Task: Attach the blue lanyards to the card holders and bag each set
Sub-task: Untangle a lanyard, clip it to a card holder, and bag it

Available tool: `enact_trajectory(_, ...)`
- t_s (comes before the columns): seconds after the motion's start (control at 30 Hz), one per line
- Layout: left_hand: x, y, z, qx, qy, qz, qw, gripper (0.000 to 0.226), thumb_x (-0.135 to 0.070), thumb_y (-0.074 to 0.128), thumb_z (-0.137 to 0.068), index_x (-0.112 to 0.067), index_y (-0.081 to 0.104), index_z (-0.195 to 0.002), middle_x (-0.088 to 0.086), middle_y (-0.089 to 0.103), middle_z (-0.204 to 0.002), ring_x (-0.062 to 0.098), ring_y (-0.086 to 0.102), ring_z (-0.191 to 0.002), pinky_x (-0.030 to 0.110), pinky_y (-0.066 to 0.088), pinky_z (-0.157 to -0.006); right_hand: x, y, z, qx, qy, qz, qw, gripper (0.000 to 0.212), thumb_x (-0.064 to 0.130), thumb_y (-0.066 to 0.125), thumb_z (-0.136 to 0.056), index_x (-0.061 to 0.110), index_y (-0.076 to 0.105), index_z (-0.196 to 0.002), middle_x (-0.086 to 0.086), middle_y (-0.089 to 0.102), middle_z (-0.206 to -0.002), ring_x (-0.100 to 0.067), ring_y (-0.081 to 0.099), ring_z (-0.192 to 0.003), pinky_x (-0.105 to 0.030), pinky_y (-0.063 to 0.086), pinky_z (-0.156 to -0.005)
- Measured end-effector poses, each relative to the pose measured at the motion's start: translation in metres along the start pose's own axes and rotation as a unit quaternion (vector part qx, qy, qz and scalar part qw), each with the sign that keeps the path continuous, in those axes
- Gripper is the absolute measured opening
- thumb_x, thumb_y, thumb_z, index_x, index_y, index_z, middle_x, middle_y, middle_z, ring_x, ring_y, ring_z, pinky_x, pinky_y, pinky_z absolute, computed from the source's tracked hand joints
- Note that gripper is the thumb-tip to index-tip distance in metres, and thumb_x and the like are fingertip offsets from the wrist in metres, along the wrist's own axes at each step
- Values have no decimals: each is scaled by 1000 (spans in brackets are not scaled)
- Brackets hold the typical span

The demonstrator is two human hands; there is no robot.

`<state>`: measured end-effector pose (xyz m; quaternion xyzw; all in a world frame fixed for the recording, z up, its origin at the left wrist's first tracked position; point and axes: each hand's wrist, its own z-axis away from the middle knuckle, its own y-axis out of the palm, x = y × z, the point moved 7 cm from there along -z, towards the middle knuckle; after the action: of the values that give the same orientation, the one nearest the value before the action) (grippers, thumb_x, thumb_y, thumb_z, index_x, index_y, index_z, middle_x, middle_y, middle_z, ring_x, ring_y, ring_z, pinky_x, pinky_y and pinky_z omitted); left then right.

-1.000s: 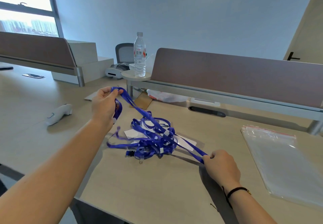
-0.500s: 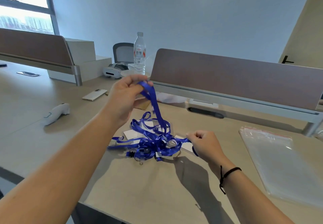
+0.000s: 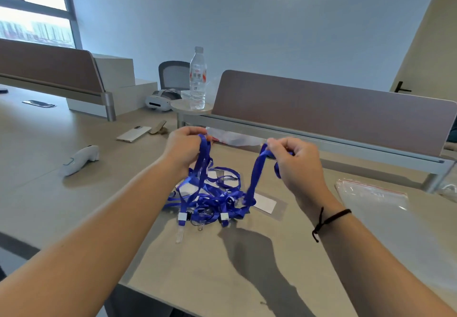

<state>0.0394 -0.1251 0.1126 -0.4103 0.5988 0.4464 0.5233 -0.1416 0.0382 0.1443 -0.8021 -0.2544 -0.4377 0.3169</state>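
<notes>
ok so the right hand [image 3: 295,165] just came up level with the left hand [image 3: 184,149], both sets of fingers pinching blue lanyards [image 3: 212,193] whose tangle hangs below onto the card holders [image 3: 264,204] on the table [image 3: 197,262], so still untangling, nothing attached yet.

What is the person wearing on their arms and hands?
Both forearms are bare, with no sleeves in view. The left hand wears nothing. By the right hand, a thin black cord bracelet goes round the wrist, its knotted end hanging loose.
</notes>
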Motion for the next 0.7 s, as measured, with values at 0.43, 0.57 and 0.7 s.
enact_trajectory(0.43,62,41,25,168,178,-744,622,48,-43,56,-96,-33,45,-141,1,59,-129,23,63,-106,37,55,-85,-52,-26,39,89,71,128,985,13,27,67,-93,17,69,-86,-1,64,-72,-7,50,-57,-13,41,-46)
enact_trajectory(0.57,101,53,59,194,175,-735,626,68,-72,43,-92,-37,35,-148,2,49,-143,24,61,-116,39,52,-84,-96,-15,72,146,70,202,966,9,21,68,-88,22,67,-78,7,66,-71,-8,58,-65,-22,48,-60)
enact_trajectory(0.7,134,53,62,193,133,-723,649,60,-67,38,-96,-36,36,-148,5,46,-144,26,55,-123,42,53,-92,-129,-1,103,208,19,262,942,12,32,69,-84,32,61,-75,14,62,-75,-5,56,-71,-25,45,-67)
